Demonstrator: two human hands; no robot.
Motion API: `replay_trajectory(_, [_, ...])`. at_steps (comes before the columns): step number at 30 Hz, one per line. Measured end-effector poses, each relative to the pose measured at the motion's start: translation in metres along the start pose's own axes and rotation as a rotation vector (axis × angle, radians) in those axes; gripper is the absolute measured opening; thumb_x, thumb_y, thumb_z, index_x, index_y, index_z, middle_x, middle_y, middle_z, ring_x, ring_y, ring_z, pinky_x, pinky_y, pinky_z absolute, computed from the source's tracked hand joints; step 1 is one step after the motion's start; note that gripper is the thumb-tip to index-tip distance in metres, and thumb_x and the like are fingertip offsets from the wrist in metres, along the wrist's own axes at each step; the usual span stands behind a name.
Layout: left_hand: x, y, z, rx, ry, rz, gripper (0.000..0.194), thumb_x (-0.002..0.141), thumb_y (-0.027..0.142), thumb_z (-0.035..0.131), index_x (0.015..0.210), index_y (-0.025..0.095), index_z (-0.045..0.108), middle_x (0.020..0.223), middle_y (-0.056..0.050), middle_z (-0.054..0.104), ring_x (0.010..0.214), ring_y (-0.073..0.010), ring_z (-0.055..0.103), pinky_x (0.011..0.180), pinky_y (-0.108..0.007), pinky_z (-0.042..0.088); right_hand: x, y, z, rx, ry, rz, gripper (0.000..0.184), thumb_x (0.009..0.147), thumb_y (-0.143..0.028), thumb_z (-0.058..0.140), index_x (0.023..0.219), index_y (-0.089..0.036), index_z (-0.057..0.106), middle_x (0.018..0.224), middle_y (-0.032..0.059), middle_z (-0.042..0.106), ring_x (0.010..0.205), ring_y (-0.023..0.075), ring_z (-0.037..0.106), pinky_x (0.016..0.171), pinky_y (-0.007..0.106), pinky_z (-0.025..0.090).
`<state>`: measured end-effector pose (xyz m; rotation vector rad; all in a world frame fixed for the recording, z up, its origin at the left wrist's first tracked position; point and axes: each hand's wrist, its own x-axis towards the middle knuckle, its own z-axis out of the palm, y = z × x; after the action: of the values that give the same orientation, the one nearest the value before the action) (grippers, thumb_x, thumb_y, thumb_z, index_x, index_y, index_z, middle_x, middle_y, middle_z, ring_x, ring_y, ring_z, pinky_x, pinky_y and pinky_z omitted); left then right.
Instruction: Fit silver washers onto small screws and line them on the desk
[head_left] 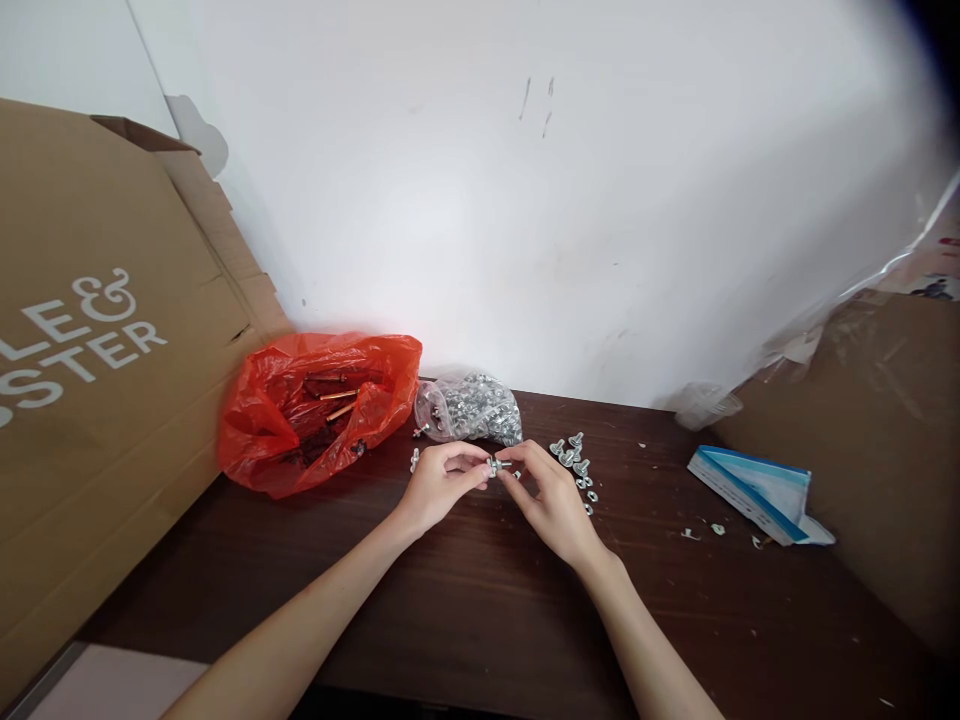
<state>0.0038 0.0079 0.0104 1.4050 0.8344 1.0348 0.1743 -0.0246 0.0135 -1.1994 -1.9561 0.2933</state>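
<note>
A small silver bolt [499,464] is pinched between my two hands, above the dark table. My left hand [439,487] has thumb and forefinger closed at its wider end, where a nut may also sit; that detail is too small to tell. On the other side, the fingertips of my right hand [553,503] close around the thin end. Several loose bolts [570,456] lie just beyond my right hand, with several nuts [592,496] beside them. Behind my hands rests a clear plastic bag [480,405] full of small metal hardware.
An open red plastic bag [262,440] holding long metal pieces stands at left, against a large cardboard box [112,400]. To the right lie a blue-and-white folded packet [754,490] and small scraps [718,529]. A white wall [480,200] rises behind the table [465,620].
</note>
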Motion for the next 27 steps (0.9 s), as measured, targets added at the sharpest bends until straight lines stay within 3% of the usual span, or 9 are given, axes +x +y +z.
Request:
replay_trajectory(11, [-0.001,0.0028,0.0023,-0.058,0.004,-0.014,0.023,0.066,0.024,0.073,0.083,0.01,0.065,0.08,-0.006,0.069,0.071,-0.0161,0.066,0.075,-0.032,0.054,0.0015,-0.0031,-0.0026,-0.019,-0.071,0.06,0.022,0.095,-0.033,0.04,0.088,-0.02,0.056,0.083,0.0044,0.059,0.073,0.017,0.056,0.068,0.028,0.046])
replay_trajectory(18, [-0.0013,0.005,0.0022,-0.086,0.012,-0.009,0.023,0.066,0.024,0.073,0.082,0.01,0.065,0.082,-0.006,0.068,0.075,-0.0169,0.065,0.079,-0.034,0.054,0.0009,-0.004,-0.0056,0.026,-0.051,0.079,0.021,0.095,-0.032,0.04,0.103,-0.021,0.056,0.095,0.0055,0.063,0.082,0.0181,0.06,0.074,0.029,0.047])
replay_trajectory(27, [-0.0022,0.0033,0.0025,-0.044,0.001,0.016,0.022,0.067,0.025,0.072,0.083,0.011,0.065,0.085,-0.008,0.069,0.081,-0.0196,0.066,0.078,-0.033,0.054,0.0006,-0.0042,-0.0032,0.006,-0.093,0.054,0.02,0.094,-0.032,0.041,0.095,-0.021,0.057,0.085,0.004,0.062,0.073,0.0167,0.057,0.068,0.029,0.046])
